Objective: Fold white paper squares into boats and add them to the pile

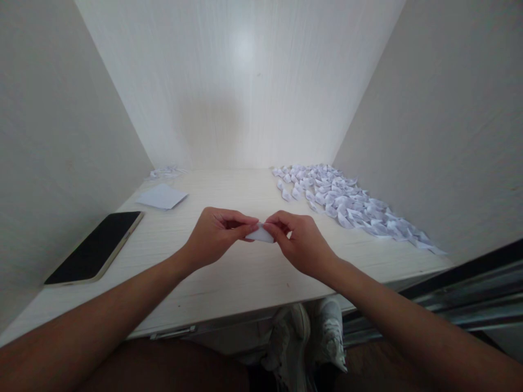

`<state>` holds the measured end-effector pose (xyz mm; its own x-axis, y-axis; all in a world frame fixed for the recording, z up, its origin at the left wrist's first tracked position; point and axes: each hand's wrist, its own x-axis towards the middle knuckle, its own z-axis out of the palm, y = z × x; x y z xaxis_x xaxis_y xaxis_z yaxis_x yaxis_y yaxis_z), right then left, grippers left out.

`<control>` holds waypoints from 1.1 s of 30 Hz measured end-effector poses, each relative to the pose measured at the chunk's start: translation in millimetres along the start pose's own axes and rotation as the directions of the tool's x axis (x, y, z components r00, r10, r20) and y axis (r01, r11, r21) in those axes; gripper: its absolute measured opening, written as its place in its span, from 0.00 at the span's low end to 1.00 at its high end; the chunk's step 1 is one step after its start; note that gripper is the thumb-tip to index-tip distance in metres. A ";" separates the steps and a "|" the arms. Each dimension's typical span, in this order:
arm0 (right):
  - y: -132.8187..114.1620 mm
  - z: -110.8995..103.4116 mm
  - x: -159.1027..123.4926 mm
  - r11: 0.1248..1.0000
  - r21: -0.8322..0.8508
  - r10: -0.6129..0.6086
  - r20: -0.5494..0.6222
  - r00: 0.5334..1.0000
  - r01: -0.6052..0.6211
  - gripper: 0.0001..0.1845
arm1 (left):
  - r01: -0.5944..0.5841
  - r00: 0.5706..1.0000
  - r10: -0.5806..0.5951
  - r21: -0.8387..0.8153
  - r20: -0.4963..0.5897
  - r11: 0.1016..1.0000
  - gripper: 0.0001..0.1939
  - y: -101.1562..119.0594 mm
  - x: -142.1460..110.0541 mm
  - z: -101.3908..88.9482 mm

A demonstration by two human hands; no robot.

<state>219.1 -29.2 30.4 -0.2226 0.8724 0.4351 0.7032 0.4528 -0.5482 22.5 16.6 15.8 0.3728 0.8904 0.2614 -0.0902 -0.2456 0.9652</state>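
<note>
A small folded piece of white paper (261, 234) is pinched between my two hands above the middle of the tabletop. My left hand (220, 231) grips its left end between thumb and fingers. The right end is closed in the thumb and fingers of my right hand (300, 239). Fingertips cover the paper's upper edge, so its exact fold cannot be made out. To the right spreads a pile of small folded white paper pieces (347, 204), some with pointed ends. A stack of flat white paper sheets (162, 196) lies at the left.
A phone (96, 247) lies face up along the left side. White paper scraps (165, 172) sit in the back left corner. Pale walls (253, 109) enclose the wooden tabletop (229, 288) at the back and both sides. Below its front edge are shoes (329, 332).
</note>
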 end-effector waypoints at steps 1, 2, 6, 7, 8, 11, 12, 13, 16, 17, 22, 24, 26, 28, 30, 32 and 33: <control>-0.2 -0.3 0.1 1.000 -0.023 0.000 0.019 1.000 0.000 0.09 | -0.004 1.000 0.004 0.015 0.005 1.000 0.05 -0.4 -0.1 -0.3; -0.5 -0.5 0.0 0.999 -0.041 -0.001 0.036 0.999 0.003 0.09 | -0.008 1.000 0.008 0.027 0.009 1.000 0.05 -0.7 -0.3 -0.4; -3.2 -2.1 -0.5 0.995 -0.097 -0.007 0.086 0.996 0.016 0.09 | -0.021 1.000 0.020 0.060 0.023 0.998 0.05 -0.1 -0.5 0.1; -4.3 -2.6 -0.5 0.993 -0.119 -0.004 0.100 0.995 0.016 0.09 | -0.024 0.999 0.022 0.068 0.026 0.997 0.04 0.2 -0.6 0.3; -5.4 -3.2 -0.5 0.989 -0.145 0.000 0.115 0.993 0.017 0.10 | -0.027 0.999 0.025 0.078 0.028 0.997 0.04 0.4 -0.8 0.6; -8.6 -5.0 -0.6 0.971 -0.235 0.005 0.179 0.984 0.037 0.13 | -0.043 0.998 0.038 0.131 0.039 0.990 0.05 0.6 -1.7 1.0; -9.3 -5.3 -0.7 0.964 -0.260 0.005 0.199 0.980 0.048 0.13 | -0.048 0.998 0.042 0.151 0.046 0.987 0.05 0.4 -2.1 1.0; -9.5 -5.5 -0.9 0.958 -0.280 0.003 0.209 0.978 0.057 0.13 | -0.050 0.998 0.042 0.166 0.050 0.985 0.06 0.1 -2.3 1.1; -7.6 -4.4 -2.3 0.950 -0.300 -0.029 0.185 0.982 0.085 0.13 | -0.020 0.998 0.012 0.149 0.055 0.989 0.11 -1.4 -1.9 1.1; -6.3 -3.6 -2.8 0.951 -0.294 -0.047 0.167 0.985 0.095 0.12 | -0.001 0.998 -0.007 0.133 0.057 0.991 0.14 -1.9 -1.3 1.1; -1.1 -0.7 -4.7 0.960 -0.260 -0.082 0.107 0.991 0.107 0.11 | 0.049 0.989 -0.073 0.181 0.131 0.982 0.16 -3.2 2.4 -0.1; -1.2 -1.0 -4.6 0.964 -0.247 -0.074 0.090 0.993 0.094 0.11 | 0.055 0.983 -0.087 0.197 0.161 0.979 0.16 -3.3 3.1 -0.7; -1.8 -1.8 -4.2 0.970 -0.227 -0.074 0.066 0.995 0.087 0.11 | 0.076 0.976 -0.113 0.194 0.186 0.978 0.17 -3.5 3.2 -1.1; -2.4 -2.4 -3.9 0.975 -0.206 -0.078 0.038 0.996 0.084 0.11 | 0.103 0.968 -0.143 0.190 0.208 0.976 0.18 -3.6 3.0 -1.4; -2.6 -2.1 -4.0 0.980 -0.184 -0.080 0.008 0.997 0.080 0.11 | 0.117 0.964 -0.157 0.184 0.216 0.976 0.17 -3.4 2.7 -1.5; -2.6 -0.6 -4.8 0.985 -0.153 -0.081 -0.022 0.996 0.077 0.11 | 0.125 0.965 -0.157 0.159 0.209 0.979 0.17 -2.8 2.6 -1.9; -2.7 0.5 -5.4 0.988 -0.135 -0.086 -0.041 0.995 0.079 0.11 | 0.131 0.966 -0.158 0.138 0.203 0.982 0.17 -2.5 2.7 -2.2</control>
<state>218.1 -35.0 29.3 -0.2541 0.8221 0.5095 0.7682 0.4916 -0.4101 21.7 20.4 14.1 0.5621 0.8212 0.0983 0.0874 -0.1771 0.9803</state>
